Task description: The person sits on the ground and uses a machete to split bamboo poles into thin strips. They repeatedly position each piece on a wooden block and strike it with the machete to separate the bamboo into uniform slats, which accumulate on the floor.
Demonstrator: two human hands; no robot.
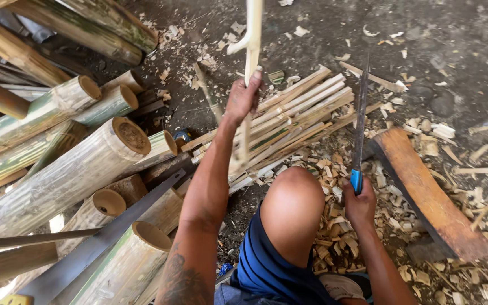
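1. At the far left, cut bamboo logs lay stacked on the ground, their round sawn ends facing right, and a long saw blade rested slantwise across the nearer ones.
2. Just right of the stack, the left hand was raised with its fingers wrapped tight around a pale bamboo strip. The strip stood nearly upright, running up from the fist and out of the top edge; whether it continued below the palm could not be told.
3. Behind that hand, a bundle of split bamboo slats lay on the dirt, fanned toward the upper right.
4. Below the centre, a bare knee sat between the two forearms.
5. Right of the knee, the right hand was clenched on the blue handle of a long knife, its dark blade pointing away from the person.
6. Wood shavings lay heaped under that hand, and a worn wooden block lay just beside it to the right.
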